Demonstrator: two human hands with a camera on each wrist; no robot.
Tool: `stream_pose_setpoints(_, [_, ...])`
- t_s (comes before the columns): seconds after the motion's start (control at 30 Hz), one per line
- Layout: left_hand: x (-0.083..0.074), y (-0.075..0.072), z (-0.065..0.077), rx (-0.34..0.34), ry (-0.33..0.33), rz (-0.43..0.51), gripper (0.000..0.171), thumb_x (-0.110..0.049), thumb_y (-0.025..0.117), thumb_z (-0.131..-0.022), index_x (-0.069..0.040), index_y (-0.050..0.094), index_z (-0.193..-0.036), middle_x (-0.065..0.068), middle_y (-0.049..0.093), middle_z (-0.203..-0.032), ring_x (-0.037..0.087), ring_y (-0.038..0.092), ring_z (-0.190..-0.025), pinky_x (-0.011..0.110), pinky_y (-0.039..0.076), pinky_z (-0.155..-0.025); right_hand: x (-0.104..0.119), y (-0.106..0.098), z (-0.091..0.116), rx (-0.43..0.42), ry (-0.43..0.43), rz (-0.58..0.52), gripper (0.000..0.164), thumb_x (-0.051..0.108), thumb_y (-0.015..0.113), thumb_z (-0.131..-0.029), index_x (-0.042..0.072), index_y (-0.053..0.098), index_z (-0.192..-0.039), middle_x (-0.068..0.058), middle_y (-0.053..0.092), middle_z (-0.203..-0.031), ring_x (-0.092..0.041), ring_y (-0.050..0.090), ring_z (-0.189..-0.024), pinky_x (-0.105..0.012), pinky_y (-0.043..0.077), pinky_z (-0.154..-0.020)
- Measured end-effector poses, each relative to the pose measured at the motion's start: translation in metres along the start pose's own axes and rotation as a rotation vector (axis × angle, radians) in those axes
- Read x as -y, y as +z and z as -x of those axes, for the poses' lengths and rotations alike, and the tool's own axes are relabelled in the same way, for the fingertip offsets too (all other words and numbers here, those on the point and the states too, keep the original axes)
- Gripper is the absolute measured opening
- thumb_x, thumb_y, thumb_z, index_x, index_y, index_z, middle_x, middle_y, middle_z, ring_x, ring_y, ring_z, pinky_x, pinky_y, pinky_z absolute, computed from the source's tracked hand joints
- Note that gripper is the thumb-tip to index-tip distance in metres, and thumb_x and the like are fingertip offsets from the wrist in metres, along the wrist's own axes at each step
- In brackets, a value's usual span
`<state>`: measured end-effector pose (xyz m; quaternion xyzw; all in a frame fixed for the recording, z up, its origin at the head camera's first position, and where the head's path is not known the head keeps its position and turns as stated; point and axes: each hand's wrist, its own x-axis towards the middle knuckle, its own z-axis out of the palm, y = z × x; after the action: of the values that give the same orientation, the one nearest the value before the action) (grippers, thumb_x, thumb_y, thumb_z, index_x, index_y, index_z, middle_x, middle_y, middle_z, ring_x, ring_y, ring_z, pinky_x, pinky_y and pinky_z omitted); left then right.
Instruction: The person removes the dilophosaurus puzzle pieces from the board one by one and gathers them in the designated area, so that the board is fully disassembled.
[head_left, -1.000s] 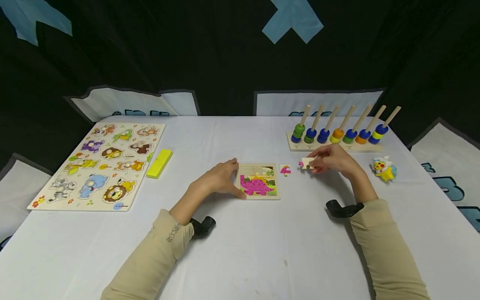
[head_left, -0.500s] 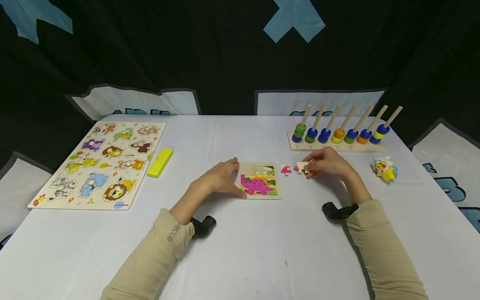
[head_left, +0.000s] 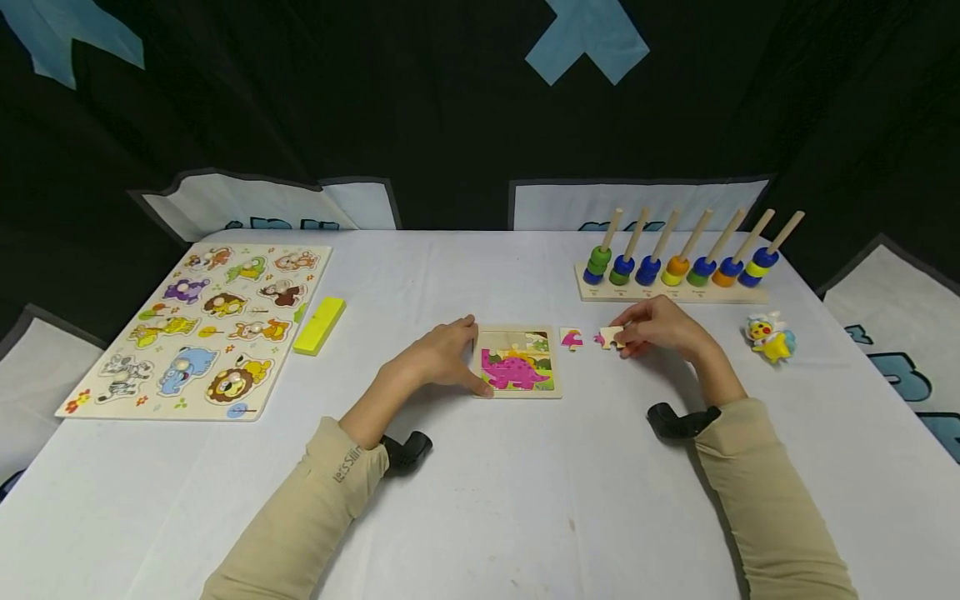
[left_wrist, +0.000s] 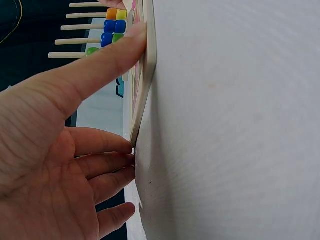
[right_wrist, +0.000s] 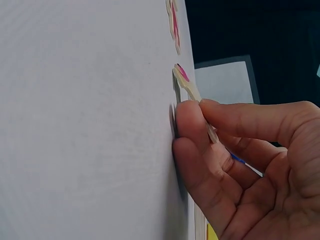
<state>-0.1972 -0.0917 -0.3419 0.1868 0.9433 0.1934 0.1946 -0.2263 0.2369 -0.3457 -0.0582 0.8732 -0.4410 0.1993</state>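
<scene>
In the head view, a small wooden puzzle board with a pink dinosaur picture lies flat at the middle of the table. My left hand rests at its left side, the thumb on the near-left corner. In the left wrist view the straight thumb lies over the board's edge, and the fingertips touch the edge further along. My right hand pinches a jigsaw piece with a pink patch between thumb and fingers. The right wrist view has this piece tilted close over the tabletop. A second jigsaw piece lies between board and right hand.
Behind the right hand stands a wooden peg rack with coloured rings. A small yellow figurine is to its right. On the left lie a yellow block and a large animal puzzle board. Dark curtain hangs behind the table.
My right hand has moved the pinched jigsaw piece left and toward the lying piece, then slightly back right. My left hand and the dinosaur board have stayed in place.
</scene>
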Motion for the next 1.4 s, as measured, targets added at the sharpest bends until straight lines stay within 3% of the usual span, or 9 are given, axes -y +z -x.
stream_pose_setpoints(0.33, [0.0, 0.001, 0.0, 0.003, -0.009, -0.002, 0.094, -0.041, 0.083, -0.072, -0.001, 0.039, -0.145, 0.015, 0.023, -0.159, 0.038, 0.027, -0.144, 0.051, 0.025, -0.117, 0.0, -0.002, 0.0, -0.022, 0.055, 0.019, 0.038, 0.008, 0.067, -0.085, -0.015, 0.059, -0.114, 0.002, 0.067, -0.069, -0.008, 0.065, -0.06, -0.025, 0.058, -0.062])
stream_pose_setpoints(0.6, [0.0, 0.001, -0.001, 0.001, -0.005, -0.006, 0.094, -0.041, 0.083, -0.071, -0.001, 0.04, -0.144, 0.016, 0.023, -0.159, 0.038, 0.027, -0.144, 0.052, 0.025, -0.117, 0.005, -0.002, 0.001, -0.096, 0.12, 0.181, 0.033, 0.018, 0.072, -0.083, -0.008, 0.063, -0.101, 0.003, 0.066, -0.064, -0.007, 0.063, -0.058, -0.023, 0.055, -0.059])
stream_pose_setpoints(0.77, [0.0, 0.0, -0.001, -0.004, 0.002, -0.011, 0.091, -0.041, 0.083, -0.071, -0.001, 0.042, -0.143, 0.016, 0.024, -0.159, 0.038, 0.028, -0.144, 0.052, 0.026, -0.117, 0.008, -0.001, 0.004, -0.126, 0.131, 0.279, 0.026, 0.021, 0.073, -0.082, -0.003, 0.064, -0.087, 0.001, 0.066, -0.062, -0.009, 0.062, -0.057, -0.024, 0.051, -0.058])
stream_pose_setpoints(0.97, [0.0, 0.0, -0.001, 0.0, 0.0, -0.012, 0.089, -0.041, 0.083, -0.071, -0.001, 0.044, -0.141, 0.016, 0.024, -0.159, 0.038, 0.028, -0.144, 0.051, 0.026, -0.117, 0.009, -0.001, 0.005, -0.154, 0.127, 0.34, 0.025, 0.022, 0.074, -0.081, -0.002, 0.065, -0.079, -0.001, 0.064, -0.061, -0.011, 0.059, -0.055, -0.025, 0.05, -0.056])
stream_pose_setpoints(1.4, [0.0, 0.0, -0.001, 0.0, -0.001, -0.011, 0.092, -0.041, 0.083, -0.072, -0.001, 0.041, -0.143, 0.016, 0.023, -0.159, 0.038, 0.027, -0.144, 0.052, 0.025, -0.117, 0.011, -0.012, 0.008, -0.184, 0.146, 0.323, 0.034, 0.027, 0.069, -0.087, -0.004, 0.065, -0.1, -0.004, 0.068, -0.068, -0.017, 0.059, -0.069, -0.025, 0.046, -0.063])
